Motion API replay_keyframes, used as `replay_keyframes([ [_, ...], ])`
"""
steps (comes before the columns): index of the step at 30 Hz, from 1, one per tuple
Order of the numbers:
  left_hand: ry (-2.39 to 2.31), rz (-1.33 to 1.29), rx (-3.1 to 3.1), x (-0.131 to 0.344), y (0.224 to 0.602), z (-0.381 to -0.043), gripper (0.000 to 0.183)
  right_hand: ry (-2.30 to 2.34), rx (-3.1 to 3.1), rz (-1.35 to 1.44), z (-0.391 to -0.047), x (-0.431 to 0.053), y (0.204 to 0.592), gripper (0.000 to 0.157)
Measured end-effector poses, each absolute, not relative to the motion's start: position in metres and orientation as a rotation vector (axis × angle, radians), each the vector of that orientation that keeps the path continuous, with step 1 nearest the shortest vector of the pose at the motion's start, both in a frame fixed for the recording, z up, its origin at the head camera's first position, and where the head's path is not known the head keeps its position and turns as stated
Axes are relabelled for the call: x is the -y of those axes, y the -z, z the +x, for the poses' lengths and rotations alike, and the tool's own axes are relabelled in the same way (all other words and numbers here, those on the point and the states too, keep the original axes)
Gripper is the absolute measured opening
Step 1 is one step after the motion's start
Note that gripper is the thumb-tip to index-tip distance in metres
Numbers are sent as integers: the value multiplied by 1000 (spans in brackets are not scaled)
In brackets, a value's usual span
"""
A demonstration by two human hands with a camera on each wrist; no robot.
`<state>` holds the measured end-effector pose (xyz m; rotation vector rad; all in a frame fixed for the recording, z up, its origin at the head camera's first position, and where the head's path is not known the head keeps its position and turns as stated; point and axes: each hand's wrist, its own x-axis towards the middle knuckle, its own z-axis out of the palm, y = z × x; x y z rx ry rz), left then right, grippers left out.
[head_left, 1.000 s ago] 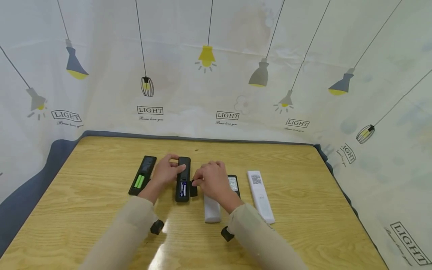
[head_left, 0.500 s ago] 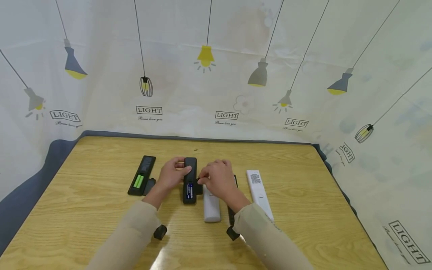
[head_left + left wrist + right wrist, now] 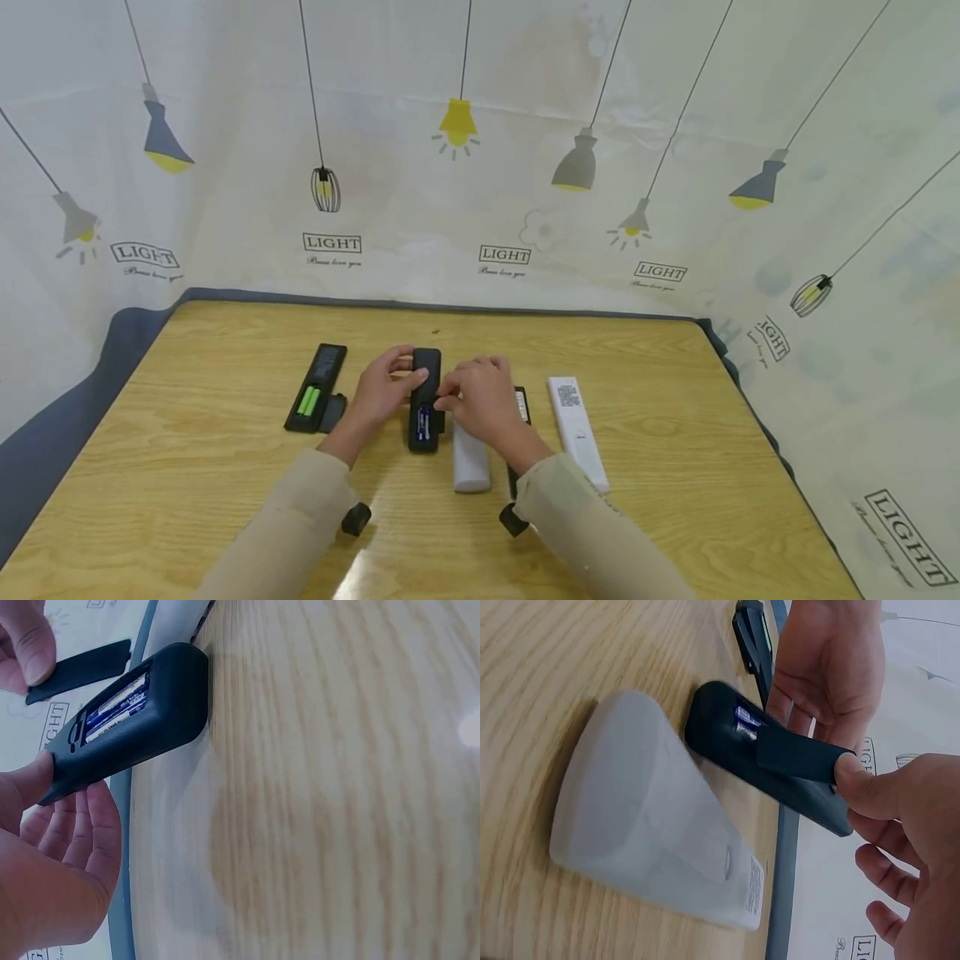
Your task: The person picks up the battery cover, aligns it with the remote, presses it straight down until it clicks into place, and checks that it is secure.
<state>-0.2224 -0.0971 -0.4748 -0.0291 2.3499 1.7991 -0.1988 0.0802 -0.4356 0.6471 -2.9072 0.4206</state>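
The work appears to be at the battery-cover stage on a black remote control [image 3: 425,400], which sits near the middle of the worktop [image 3: 225,483], just left of a white remote control [image 3: 471,467]. The left hand [image 3: 382,387] grips its upper part, thumb on the back face and fingers along the far edge and beneath. Its rounded battery end points toward the person; whether that end touches the wood cannot be told.

The right hand [image 3: 480,400] pinches the detached battery cover [image 3: 82,670] by one end, holding it beside the remote's edge, clear of the bay. Two blue-and-silver batteries [image 3: 116,712] lie side by side in that exposed bay. So the hands are close together, each clamped on its own piece.

Whether the cover is coming off or going on cannot be settled from this moment alone. Opening seems likelier: farther left, a dark remote [image 3: 326,367] lies with green batteries [image 3: 308,401] showing and its loose cover [image 3: 333,412] just beside it, while the white remote looks closed (the dark remote under the right wrist is too hidden to judge).

On that reading, the next move calls for laying the cover down and freeing the right hand for the batteries. If closing is intended, the cover needs turning square to the bay and seating evenly, with the left hand bracing the body.
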Motion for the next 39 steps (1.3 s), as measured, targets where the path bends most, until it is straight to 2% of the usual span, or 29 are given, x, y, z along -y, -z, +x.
replay_keyframes([
  [12,-1841,-8,-2365,96,475,-219,55,-330,2869,660,-198,-65,437,12],
  [24,-1838,-9,-2382,100,479,-219,55,-151,2675,792,-191,-65,460,13],
  [39,-1839,-3,-2389,101,479,-218,57,-172,2659,764,-189,-63,463,14],
])
